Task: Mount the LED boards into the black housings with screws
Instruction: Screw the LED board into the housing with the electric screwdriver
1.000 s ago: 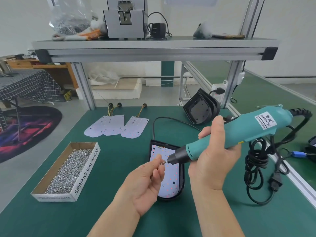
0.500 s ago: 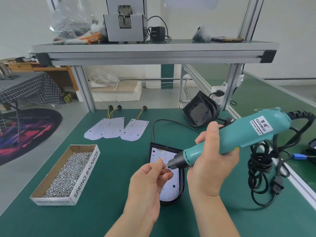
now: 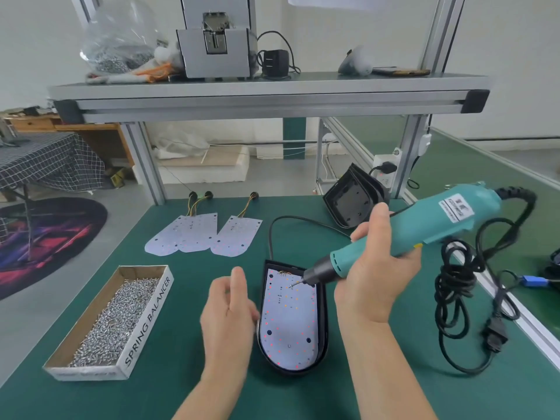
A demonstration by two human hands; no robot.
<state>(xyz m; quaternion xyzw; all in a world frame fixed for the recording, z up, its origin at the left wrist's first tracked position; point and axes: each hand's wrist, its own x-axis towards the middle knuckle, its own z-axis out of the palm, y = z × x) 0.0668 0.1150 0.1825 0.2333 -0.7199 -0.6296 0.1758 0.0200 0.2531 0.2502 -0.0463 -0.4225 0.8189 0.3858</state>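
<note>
Screwdriver (image 3: 430,225) diagonal, tip down-left toward board (image 3: 288,316)

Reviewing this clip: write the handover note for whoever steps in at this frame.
Left hand: loose, holding nothing, beside the black housing.
Right hand grips the screwdriver, its bit holding a screw at the LED board top end.
Done: board seated in housing.
To do: drive this screw, fill the two dark lower holes, then mount the three spare boards in the back housings. Screws in the box.
</note>
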